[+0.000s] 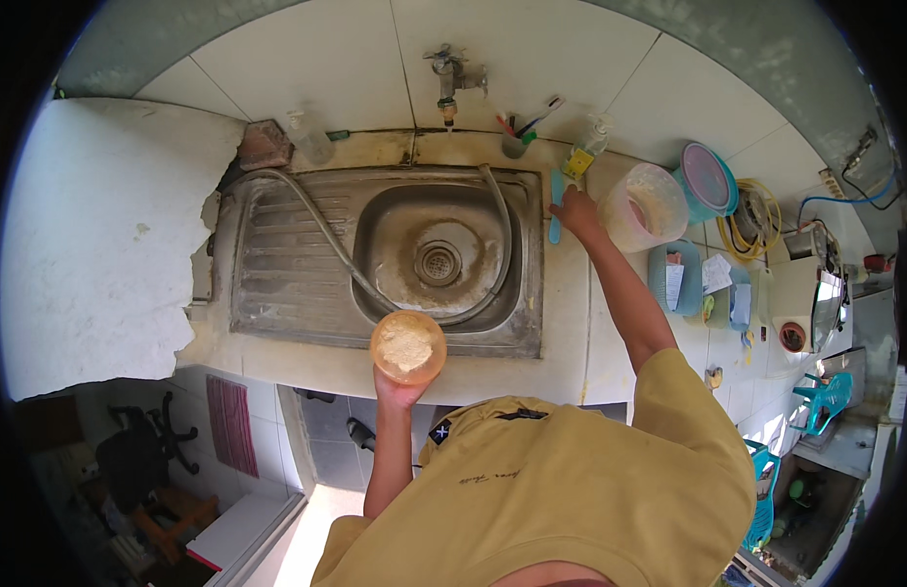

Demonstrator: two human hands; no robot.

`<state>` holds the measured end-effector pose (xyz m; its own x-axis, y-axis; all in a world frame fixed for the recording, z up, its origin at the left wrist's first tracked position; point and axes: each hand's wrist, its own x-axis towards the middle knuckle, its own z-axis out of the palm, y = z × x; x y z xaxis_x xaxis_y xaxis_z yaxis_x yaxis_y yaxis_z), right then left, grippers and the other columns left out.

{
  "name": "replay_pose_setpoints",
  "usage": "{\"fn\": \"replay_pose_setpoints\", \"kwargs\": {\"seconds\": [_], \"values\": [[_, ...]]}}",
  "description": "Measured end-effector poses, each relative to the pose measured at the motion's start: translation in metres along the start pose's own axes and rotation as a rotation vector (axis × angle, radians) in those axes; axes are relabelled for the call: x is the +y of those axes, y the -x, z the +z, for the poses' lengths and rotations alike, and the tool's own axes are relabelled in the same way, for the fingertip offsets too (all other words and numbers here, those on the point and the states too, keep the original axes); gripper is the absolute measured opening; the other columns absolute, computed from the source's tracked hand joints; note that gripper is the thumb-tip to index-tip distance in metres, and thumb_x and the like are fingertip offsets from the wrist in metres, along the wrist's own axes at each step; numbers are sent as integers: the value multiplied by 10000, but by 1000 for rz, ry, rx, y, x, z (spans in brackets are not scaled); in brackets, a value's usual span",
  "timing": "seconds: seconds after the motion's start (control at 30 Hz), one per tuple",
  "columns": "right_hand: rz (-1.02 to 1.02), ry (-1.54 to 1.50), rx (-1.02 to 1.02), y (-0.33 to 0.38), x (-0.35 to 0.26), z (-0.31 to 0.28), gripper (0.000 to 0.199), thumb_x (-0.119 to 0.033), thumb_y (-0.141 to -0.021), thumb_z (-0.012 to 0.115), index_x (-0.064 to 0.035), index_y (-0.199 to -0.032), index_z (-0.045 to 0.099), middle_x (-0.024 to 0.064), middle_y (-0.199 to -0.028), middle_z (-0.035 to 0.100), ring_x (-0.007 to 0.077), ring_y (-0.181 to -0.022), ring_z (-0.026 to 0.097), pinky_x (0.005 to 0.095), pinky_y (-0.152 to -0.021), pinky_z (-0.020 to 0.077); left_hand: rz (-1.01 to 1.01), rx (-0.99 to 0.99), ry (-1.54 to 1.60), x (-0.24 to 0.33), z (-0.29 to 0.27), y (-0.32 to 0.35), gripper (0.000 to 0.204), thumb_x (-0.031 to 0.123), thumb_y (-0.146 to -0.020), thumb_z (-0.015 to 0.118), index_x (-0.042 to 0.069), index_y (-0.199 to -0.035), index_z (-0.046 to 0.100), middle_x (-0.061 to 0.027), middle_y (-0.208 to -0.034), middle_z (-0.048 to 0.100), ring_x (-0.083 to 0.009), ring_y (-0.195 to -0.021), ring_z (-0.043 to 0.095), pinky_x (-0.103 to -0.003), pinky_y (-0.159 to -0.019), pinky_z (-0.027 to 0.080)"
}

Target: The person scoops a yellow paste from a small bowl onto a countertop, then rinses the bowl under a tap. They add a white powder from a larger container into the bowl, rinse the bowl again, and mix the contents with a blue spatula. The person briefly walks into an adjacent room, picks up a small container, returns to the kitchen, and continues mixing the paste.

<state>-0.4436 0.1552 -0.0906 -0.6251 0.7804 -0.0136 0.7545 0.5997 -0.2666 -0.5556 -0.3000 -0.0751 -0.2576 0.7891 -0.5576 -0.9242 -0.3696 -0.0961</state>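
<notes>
My left hand (398, 389) is closed around an orange see-through bowl (379, 364), holding it from below at the near edge of the sink. Pale, flour-like powder (407, 349) heaps inside this bowl. To the right of the sink, my right hand (576, 211) reaches across the counter with its fingers closed on the middle of a long, flat, light blue tool (556, 186); its exact kind is unclear. Just right of that hand stands a big clear round tub (659, 201) with some residue inside.
A grey hose (321, 220) curls over the steel sink (375, 210), below a wall tap (447, 83). Behind the sink stand a toothbrush cup (515, 145) and a soap bottle (588, 147). Blue baskets (673, 284) and a lidded teal tub (703, 186) line the right counter.
</notes>
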Motion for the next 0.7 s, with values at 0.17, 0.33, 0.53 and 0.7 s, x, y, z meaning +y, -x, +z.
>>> {"fn": "replay_pose_setpoints", "kwargs": {"seconds": [0.17, 0.33, 0.53, 0.7], "values": [[91, -3, 22, 6, 3, 21, 476, -284, -770, 723, -5, -1080, 494, 250, -889, 651, 419, -834, 651, 491, -737, 525, 7, 16, -77, -4, 15, -11, 558, 515, -908, 505, 146, -1326, 508, -122, -1321, 545, -363, -1202, 524, -565, -914, 478], [230, -439, -161, 35, -41, -2, 400, -201, -859, 632, 28, -1138, 460, 228, -882, 655, 324, -795, 678, 425, -681, 545, 17, -33, -30, -11, 19, -6, 539, 508, -905, 515, 146, -1304, 529, -114, -1300, 564, -347, -1202, 531, -559, -913, 481], [-95, -1041, -263, 6, -112, 2, 229, -170, -1005, 384, -21, -1162, 458, 120, -878, 641, 185, -683, 656, 348, -584, 536, -24, -40, -16, -9, 13, -9, 528, 502, -903, 519, 146, -1291, 540, -113, -1290, 573, -335, -1189, 545, -548, -919, 486], [-11, -1030, -445, -49, -176, -6, 226, -116, -1007, 410, -52, -1223, 433, 94, -973, 622, 157, -757, 622, 316, -680, 522, 66, 8, 8, -4, 25, 0, 519, 498, -901, 517, 145, -1281, 548, -115, -1276, 583, -343, -1180, 548, -547, -906, 489]]}}
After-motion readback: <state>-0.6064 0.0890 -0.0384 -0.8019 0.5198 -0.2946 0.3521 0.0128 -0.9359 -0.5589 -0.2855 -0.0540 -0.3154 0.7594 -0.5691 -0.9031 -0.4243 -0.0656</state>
